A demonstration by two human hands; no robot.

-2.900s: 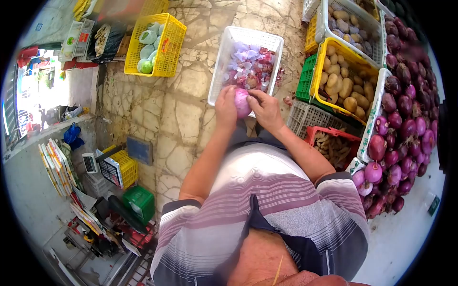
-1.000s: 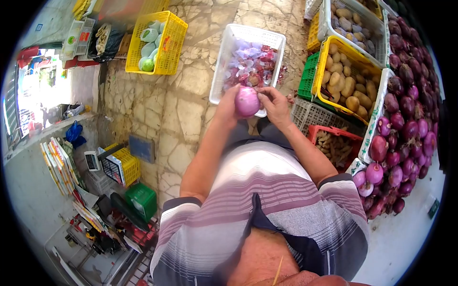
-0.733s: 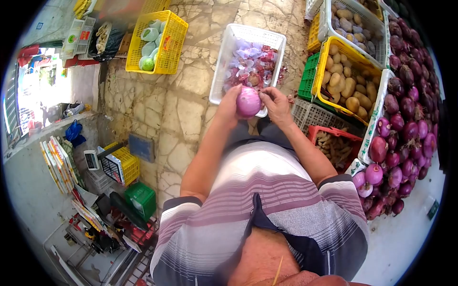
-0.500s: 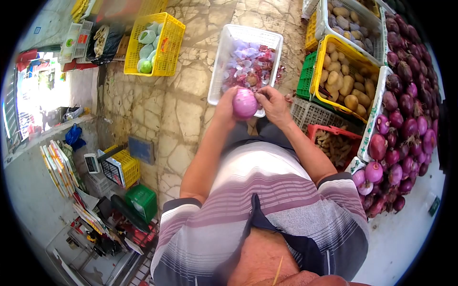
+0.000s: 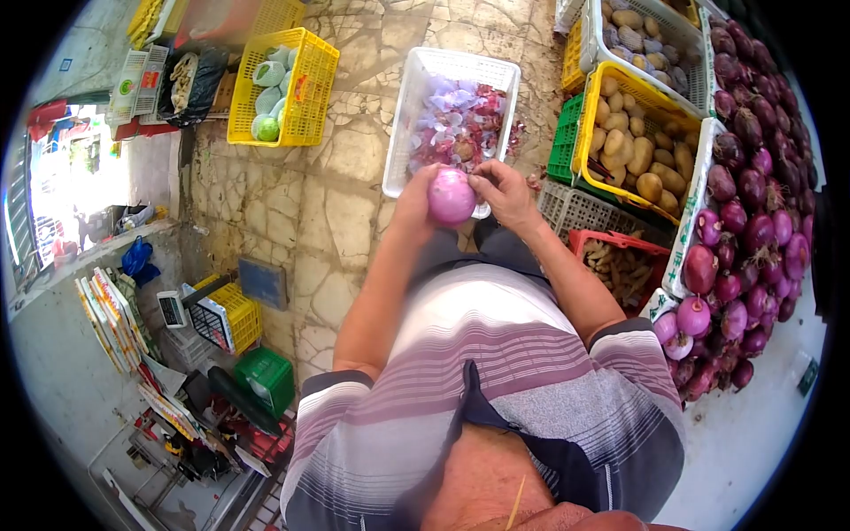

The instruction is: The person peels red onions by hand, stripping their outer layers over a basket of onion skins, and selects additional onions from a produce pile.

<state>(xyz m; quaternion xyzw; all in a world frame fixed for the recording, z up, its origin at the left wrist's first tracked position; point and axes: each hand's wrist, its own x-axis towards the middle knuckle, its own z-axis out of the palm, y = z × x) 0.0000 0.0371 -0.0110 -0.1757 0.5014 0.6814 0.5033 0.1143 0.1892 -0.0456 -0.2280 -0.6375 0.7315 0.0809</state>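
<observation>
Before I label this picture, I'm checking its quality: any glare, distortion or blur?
Head view: glare washes out the opening at left; head view: strong wide-angle bending, with black corners; head view: the onion looks fairly clear, its fine texture too small to judge.

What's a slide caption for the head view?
Left hand holding an onion, right hand at its side, near a white crate of skins.

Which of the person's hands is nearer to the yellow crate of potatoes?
Right. The right hand is at the crate-facing side of the onion; the left hand holds the onion's opposite side, farther from the yellow crate.
</observation>
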